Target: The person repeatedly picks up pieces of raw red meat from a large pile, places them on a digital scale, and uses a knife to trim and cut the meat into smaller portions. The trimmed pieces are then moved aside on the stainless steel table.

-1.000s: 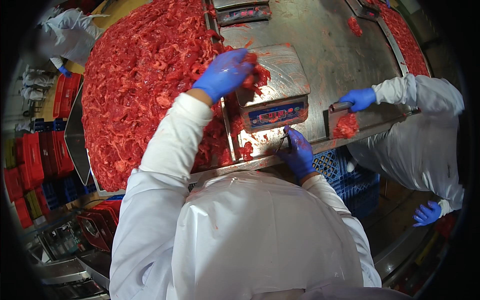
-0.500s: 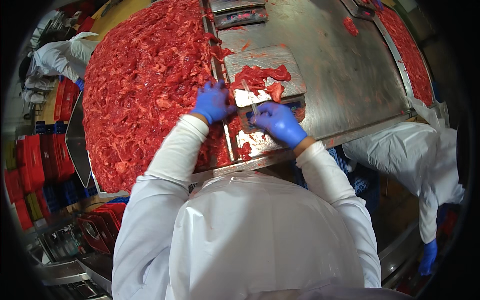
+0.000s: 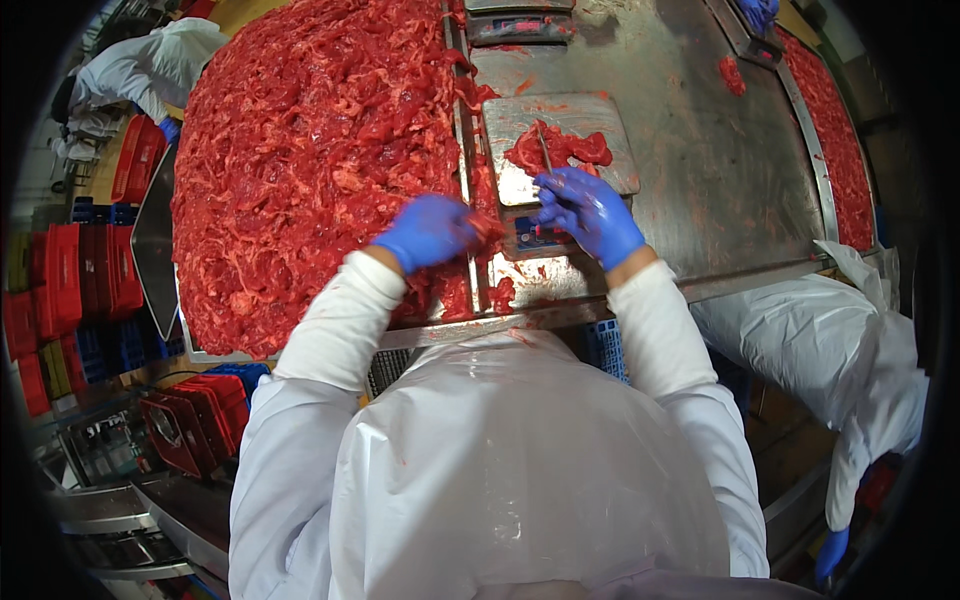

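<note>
Gloved in blue, my right hand [image 3: 594,216] is closed around the handle of a thin knife [image 3: 544,148]. Its blade points away from me, over red raw meat strips [image 3: 580,150] on the steel platform of a weighing scale [image 3: 510,188]. My left hand [image 3: 428,234], also in a blue glove, is at the near right part of a large heap of raw meat [image 3: 320,170]. Its fingertips, slightly blurred, pinch a small piece of meat [image 3: 487,228] above the metal divider [image 3: 467,160] between heap and scale.
A second scale [image 3: 518,28] stands farther back on the steel table [image 3: 710,160]. Another meat heap [image 3: 835,150] lies at the far right. Co-workers in white are at the right [image 3: 800,320] and far left [image 3: 150,65]. Red crates [image 3: 75,275] are stacked at left.
My left hand has drawn back from the divider toward me, its spread fingers now closed on a piece of meat. The knife in my right hand has shifted slightly. The whole view has moved a little.
</note>
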`<action>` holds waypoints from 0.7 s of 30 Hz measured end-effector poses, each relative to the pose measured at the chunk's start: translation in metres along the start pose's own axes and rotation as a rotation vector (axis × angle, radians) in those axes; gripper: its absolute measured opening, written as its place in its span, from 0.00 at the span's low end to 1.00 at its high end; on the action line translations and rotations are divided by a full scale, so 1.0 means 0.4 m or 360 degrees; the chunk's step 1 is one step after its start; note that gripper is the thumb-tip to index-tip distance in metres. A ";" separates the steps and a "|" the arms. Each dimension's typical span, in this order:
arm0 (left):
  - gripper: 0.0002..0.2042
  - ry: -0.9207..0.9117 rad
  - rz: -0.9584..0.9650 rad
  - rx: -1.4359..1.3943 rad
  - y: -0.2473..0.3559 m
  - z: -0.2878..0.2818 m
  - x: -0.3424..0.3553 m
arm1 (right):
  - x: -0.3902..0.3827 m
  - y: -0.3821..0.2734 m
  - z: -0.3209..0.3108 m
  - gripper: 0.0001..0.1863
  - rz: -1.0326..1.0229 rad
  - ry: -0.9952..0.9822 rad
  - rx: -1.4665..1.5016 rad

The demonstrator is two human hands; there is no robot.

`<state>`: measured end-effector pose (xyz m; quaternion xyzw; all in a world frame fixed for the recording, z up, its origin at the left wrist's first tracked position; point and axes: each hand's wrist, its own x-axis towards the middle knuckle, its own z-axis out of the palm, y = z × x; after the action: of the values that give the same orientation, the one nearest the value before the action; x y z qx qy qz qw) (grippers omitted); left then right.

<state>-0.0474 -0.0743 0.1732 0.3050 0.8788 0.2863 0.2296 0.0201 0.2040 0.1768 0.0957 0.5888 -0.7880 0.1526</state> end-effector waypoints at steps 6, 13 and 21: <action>0.25 0.0898 -0.0207 0.0602 -0.079 -0.055 -0.067 | -0.260 0.007 -0.112 0.21 -0.0084 -0.0062 0.0652; 0.03 0.0320 0.0002 0.0183 -0.064 0.135 -0.054 | -0.345 0.080 -0.170 0.21 0.0023 0.0114 0.0455; 0.15 0.0149 0.0183 -0.0821 0.137 -0.059 0.149 | -0.351 0.122 -0.166 0.18 0.0059 0.0169 0.0585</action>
<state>-0.0811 -0.0072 0.2119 0.2721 0.7677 0.5271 0.2423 0.1665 0.2729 0.1602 0.1743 0.4402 -0.8732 0.1157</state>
